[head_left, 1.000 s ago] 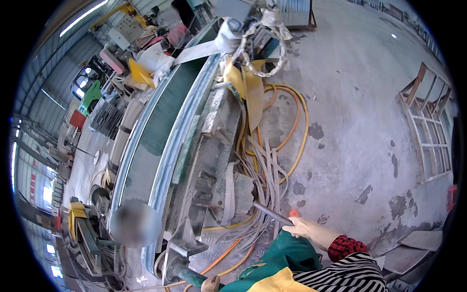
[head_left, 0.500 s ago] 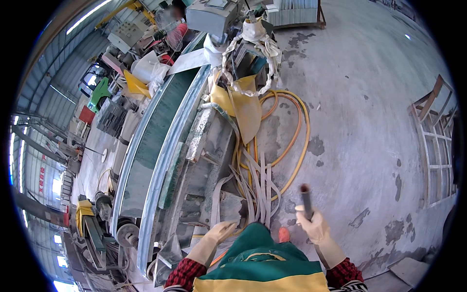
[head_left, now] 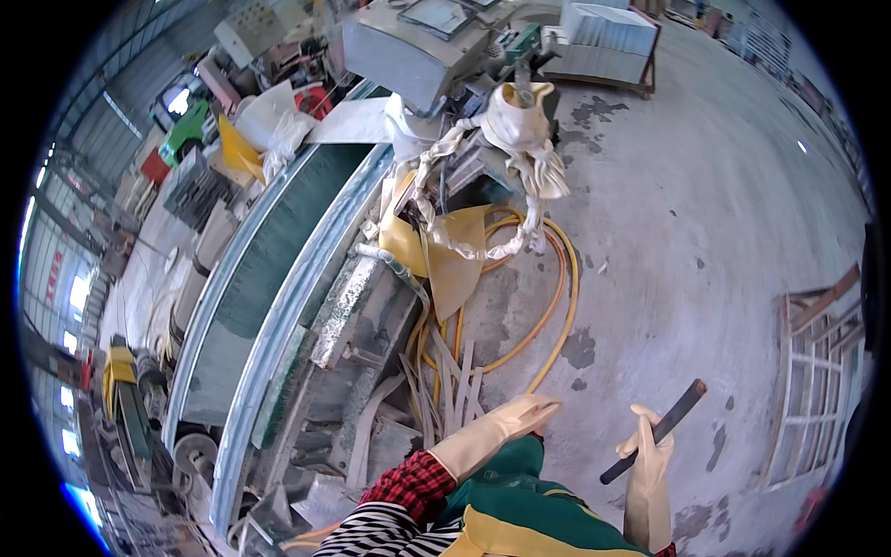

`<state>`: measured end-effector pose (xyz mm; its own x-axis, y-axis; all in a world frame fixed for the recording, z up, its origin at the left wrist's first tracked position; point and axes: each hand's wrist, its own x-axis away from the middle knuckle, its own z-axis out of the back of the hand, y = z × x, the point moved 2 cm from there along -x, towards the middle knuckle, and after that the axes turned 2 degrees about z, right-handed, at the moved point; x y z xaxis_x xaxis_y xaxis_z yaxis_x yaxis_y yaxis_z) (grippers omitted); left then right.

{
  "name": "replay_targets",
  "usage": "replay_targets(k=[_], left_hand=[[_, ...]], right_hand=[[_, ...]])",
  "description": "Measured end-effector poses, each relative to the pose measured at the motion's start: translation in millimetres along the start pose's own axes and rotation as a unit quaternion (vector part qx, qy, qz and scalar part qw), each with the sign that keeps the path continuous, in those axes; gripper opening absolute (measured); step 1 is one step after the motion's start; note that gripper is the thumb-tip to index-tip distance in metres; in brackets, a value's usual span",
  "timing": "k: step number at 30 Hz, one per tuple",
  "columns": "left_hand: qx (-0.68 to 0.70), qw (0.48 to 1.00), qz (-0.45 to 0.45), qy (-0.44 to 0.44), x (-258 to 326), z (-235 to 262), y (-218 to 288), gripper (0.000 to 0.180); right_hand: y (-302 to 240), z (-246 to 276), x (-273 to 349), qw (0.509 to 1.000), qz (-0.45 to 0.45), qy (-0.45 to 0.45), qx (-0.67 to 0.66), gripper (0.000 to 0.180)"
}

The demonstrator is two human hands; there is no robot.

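A short dark rod (head_left: 673,413) with a brownish end sits slantwise in my right hand (head_left: 650,447), whose gloved fingers are closed round it. Its upper end points away to the right, its lower end toward my apron. My left hand (head_left: 501,429), in a cream rubber glove, reaches across in front of the green and yellow apron (head_left: 497,487). Its fingers are stretched out together and hold nothing. Beyond that hand lie several pale flat strips (head_left: 455,381) and a coiled yellow hose (head_left: 568,320) on the floor.
A long machine with metal rails (head_left: 297,306) runs along my left. At its far end are a grey box (head_left: 408,46), a yellow flap (head_left: 455,265) and a twisted cloth loop (head_left: 506,249). A slatted frame (head_left: 807,399) stands right; stacked panels (head_left: 603,46) sit far ahead.
My left hand has moved right and forward, across my body. The right hand has shifted right, and its rod has turned to a slant, showing more length. The view has swung too.
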<state>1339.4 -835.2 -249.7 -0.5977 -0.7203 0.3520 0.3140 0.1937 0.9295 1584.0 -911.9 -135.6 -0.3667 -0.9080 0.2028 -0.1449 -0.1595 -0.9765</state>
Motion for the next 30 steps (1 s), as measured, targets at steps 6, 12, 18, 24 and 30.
replay_targets(k=[6, 12, 18, 24, 30], left_hand=[[-0.028, 0.996, -0.075, 0.048, -76.5, 36.4, 65.2, 0.034], [-0.074, 0.993, -0.040, 0.087, -115.5, 82.5, 108.9, 0.033], [-0.017, 0.977, 0.042, 0.210, -130.8, 90.5, 128.6, 0.041], [-0.020, 0.942, 0.070, 0.329, -129.7, 65.8, 125.6, 0.042], [0.044, 0.923, 0.113, 0.365, -122.6, 55.8, 144.8, 0.043]], right_hand=[[-70.4, -31.9, -111.7, 0.995, 0.067, -0.068, 0.009, 0.024], [-99.5, -39.2, -197.8, 0.987, 0.025, -0.159, 0.009, 0.024], [-118.6, -46.8, -314.7, 0.971, -0.009, -0.236, -0.043, 0.026], [-192.0, -99.2, -401.0, 0.926, 0.042, -0.334, -0.171, 0.033], [-283.3, -172.7, -428.8, 0.745, 0.145, -0.555, -0.342, 0.045]])
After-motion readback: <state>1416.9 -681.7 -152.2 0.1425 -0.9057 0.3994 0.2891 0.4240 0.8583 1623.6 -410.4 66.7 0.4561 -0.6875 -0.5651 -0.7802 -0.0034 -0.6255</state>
